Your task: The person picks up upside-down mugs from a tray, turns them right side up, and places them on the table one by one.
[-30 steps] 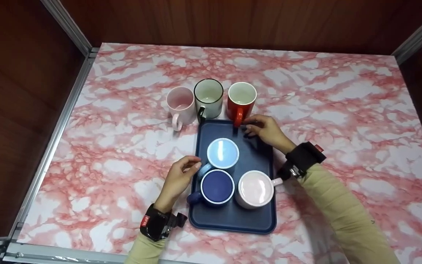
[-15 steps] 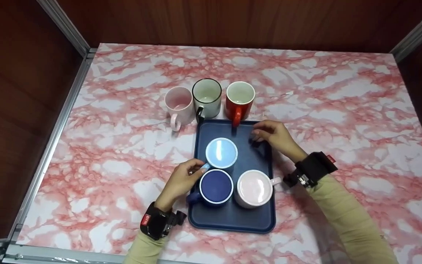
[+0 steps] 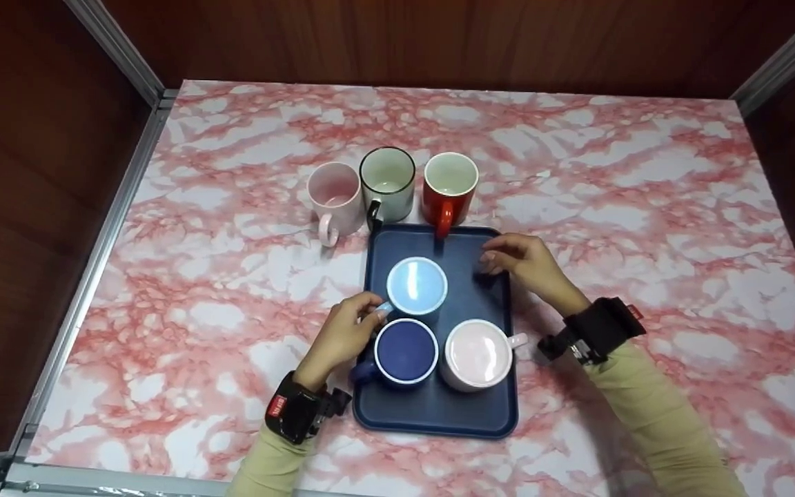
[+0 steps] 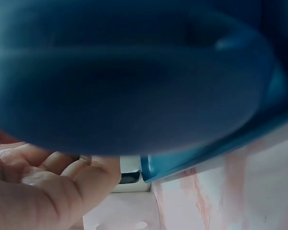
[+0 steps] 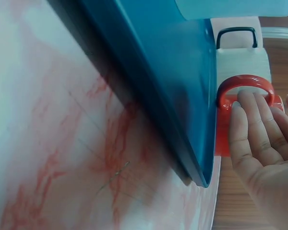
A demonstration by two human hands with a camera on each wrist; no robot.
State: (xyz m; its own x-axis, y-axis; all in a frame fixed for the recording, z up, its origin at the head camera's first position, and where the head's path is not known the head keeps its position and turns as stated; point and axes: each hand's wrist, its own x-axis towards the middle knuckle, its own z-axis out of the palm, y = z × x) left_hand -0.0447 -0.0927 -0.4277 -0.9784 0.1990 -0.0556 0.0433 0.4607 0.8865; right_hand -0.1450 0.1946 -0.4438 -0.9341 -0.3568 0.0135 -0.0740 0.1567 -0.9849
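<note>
On the dark blue tray (image 3: 439, 414) stand a light blue mug (image 3: 417, 286), a dark blue mug (image 3: 406, 352) and a pale pink mug (image 3: 477, 355); each shows a flat-looking, white-edged round top. My left hand (image 3: 346, 330) pinches the light blue mug's handle between thumb and fingers at the tray's left side. In the left wrist view, a dark blue form overhangs my curled fingers (image 4: 96, 179). My right hand (image 3: 532, 269) hovers over the tray's far right corner, fingers loosely bent and holding nothing. In the right wrist view its fingers overlap the red mug (image 5: 223, 129).
Just beyond the tray's far edge, a pink mug (image 3: 335, 197), a white mug with a black rim (image 3: 390, 183) and the red mug stand upright in a row, handles toward me. Wooden panels (image 3: 439, 41) enclose the marbled table (image 3: 611, 166).
My right hand has drawn back from the red mug's handle, toward the right and nearer me. My left hand has closed its fingers on the light blue mug's handle.
</note>
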